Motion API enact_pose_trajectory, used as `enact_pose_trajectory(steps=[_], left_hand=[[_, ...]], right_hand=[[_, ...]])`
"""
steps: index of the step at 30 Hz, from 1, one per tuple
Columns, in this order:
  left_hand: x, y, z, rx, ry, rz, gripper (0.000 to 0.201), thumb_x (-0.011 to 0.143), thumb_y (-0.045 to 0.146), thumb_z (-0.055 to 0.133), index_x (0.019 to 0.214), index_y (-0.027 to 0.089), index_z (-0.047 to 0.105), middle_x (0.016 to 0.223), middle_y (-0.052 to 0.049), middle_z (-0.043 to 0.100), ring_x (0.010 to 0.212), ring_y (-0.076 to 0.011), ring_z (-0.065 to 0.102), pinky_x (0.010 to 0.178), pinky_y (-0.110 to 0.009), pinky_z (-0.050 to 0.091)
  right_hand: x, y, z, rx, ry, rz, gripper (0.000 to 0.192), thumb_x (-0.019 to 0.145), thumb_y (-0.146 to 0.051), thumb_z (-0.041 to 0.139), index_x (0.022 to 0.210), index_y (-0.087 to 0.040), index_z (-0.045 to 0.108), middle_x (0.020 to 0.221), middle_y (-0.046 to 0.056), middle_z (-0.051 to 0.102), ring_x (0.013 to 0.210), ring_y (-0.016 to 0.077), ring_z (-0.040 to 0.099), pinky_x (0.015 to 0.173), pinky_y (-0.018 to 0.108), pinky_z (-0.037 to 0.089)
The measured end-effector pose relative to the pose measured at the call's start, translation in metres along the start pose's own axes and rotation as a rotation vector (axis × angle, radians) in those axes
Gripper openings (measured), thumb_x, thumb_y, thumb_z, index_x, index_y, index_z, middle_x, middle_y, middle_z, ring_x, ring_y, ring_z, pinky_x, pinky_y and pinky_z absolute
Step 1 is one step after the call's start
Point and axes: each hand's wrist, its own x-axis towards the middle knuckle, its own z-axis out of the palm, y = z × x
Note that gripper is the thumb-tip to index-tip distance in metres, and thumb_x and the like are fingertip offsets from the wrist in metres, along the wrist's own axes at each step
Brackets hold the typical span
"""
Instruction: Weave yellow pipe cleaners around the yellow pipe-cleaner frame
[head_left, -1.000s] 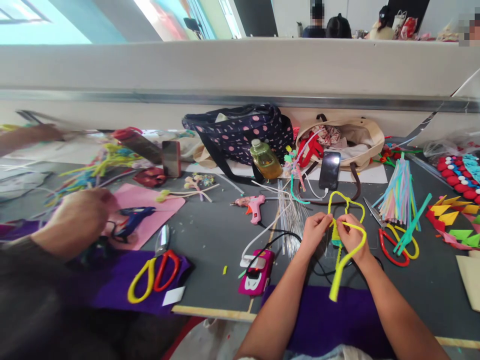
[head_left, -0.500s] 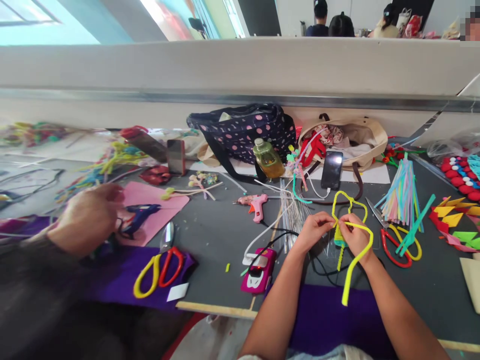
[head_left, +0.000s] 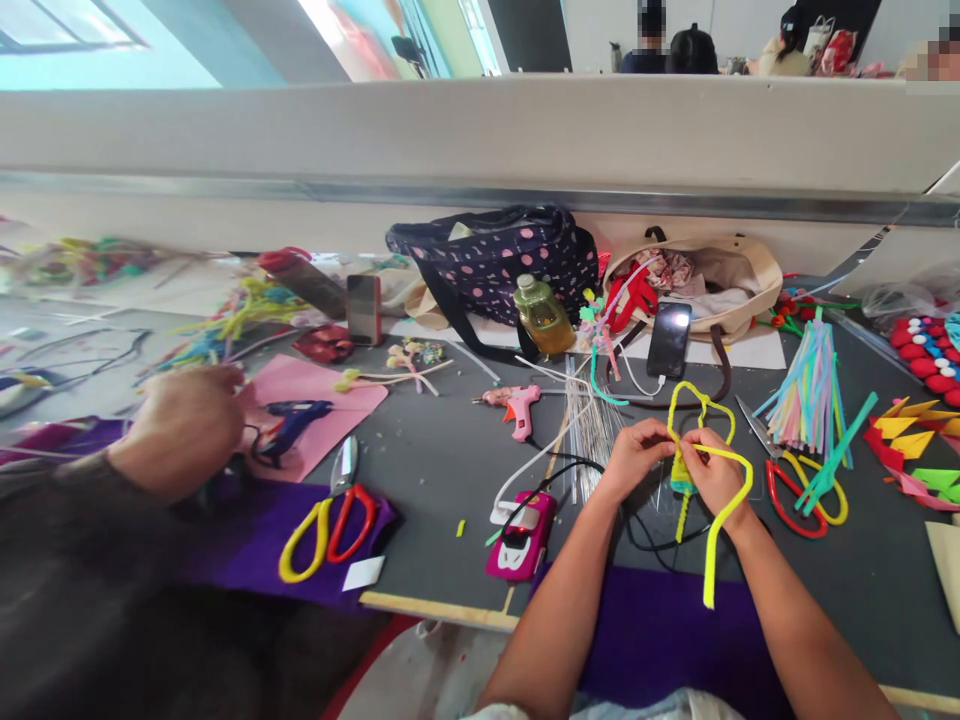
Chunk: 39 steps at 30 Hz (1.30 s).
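Observation:
A yellow pipe cleaner (head_left: 739, 490) is bent into loops, and one long end hangs down past my right wrist. My left hand (head_left: 637, 455) pinches it from the left where the strands cross. Close beside it, my right hand (head_left: 712, 470) pinches the same pipe cleaner, fingertips almost touching the left ones. Below the fingers hangs a small yellow and green piece (head_left: 681, 475) with a twisted yellow stem, partly hidden by my right hand. Under my forearms lies a purple cloth (head_left: 667, 630).
Red-and-yellow scissors (head_left: 799, 490) and a bundle of pastel pipe cleaners (head_left: 808, 400) lie right. Left are a pink glue gun (head_left: 517, 405), thin wires (head_left: 589, 430) and a magenta power socket (head_left: 521, 540). A co-worker's hand (head_left: 187, 425) is near a blue glue gun (head_left: 296, 428) and scissors (head_left: 330, 520).
The hanging end of the yellow pipe cleaner has swung slightly to the right. My hands keep their pinch at the crossing. The view has shifted a little.

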Motion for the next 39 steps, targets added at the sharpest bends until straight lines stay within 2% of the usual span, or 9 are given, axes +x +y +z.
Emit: enact_pose_trajectory(steps=[3,9,14,24,34,39], left_hand=[[-0.001,0.000,0.005,-0.108,-0.003,-0.070,0.027,0.067,0.037,0.078,0.081,0.015,0.070,0.076,-0.004,0.066,0.070,-0.0149,0.058,0.069,-0.028,0.047],[-0.002,-0.001,0.013,-0.157,0.055,-0.117,0.030,0.065,0.040,0.079,0.077,0.015,0.067,0.071,-0.002,0.063,0.066,-0.0132,0.056,0.067,-0.027,0.046],[-0.002,-0.004,0.019,-0.142,0.118,-0.103,0.030,0.067,0.041,0.077,0.075,0.015,0.064,0.067,0.001,0.059,0.062,-0.0109,0.052,0.063,-0.024,0.042],[-0.005,-0.011,0.026,-0.069,0.209,-0.047,0.025,0.075,0.040,0.069,0.075,0.016,0.063,0.070,0.000,0.059,0.064,-0.0113,0.051,0.063,-0.024,0.041],[-0.006,-0.009,0.033,-0.102,0.353,-0.071,0.011,0.069,0.025,0.066,0.068,0.016,0.061,0.066,0.001,0.061,0.061,-0.0110,0.052,0.061,-0.023,0.040],[-0.006,-0.004,0.035,-0.156,0.362,-0.084,0.009,0.069,0.023,0.066,0.071,0.015,0.063,0.066,0.001,0.060,0.060,-0.0099,0.051,0.059,-0.021,0.038]], right_hand=[[0.000,0.001,0.000,0.004,0.000,0.014,0.021,0.092,-0.036,0.049,0.081,-0.021,0.059,0.079,0.002,0.061,0.068,0.0147,0.059,0.061,0.025,0.046],[0.000,0.003,0.000,-0.012,0.011,0.005,0.022,0.092,-0.036,0.048,0.081,-0.021,0.060,0.076,0.002,0.061,0.066,0.0149,0.058,0.061,0.025,0.046],[-0.001,0.003,-0.001,-0.014,0.018,0.011,0.021,0.092,-0.035,0.047,0.082,-0.022,0.060,0.075,0.001,0.061,0.064,0.0146,0.057,0.060,0.025,0.046],[0.000,0.004,-0.001,-0.084,0.027,-0.056,0.018,0.093,-0.031,0.045,0.085,-0.022,0.058,0.081,0.003,0.061,0.074,0.0165,0.059,0.067,0.027,0.046],[-0.001,-0.004,-0.001,-0.195,0.022,-0.132,0.017,0.094,-0.025,0.044,0.084,-0.022,0.058,0.081,0.004,0.061,0.079,0.0180,0.059,0.071,0.028,0.045],[-0.002,-0.003,0.001,-0.225,0.021,-0.154,0.019,0.095,-0.026,0.044,0.084,-0.021,0.058,0.080,0.004,0.061,0.078,0.0181,0.058,0.071,0.029,0.044]])
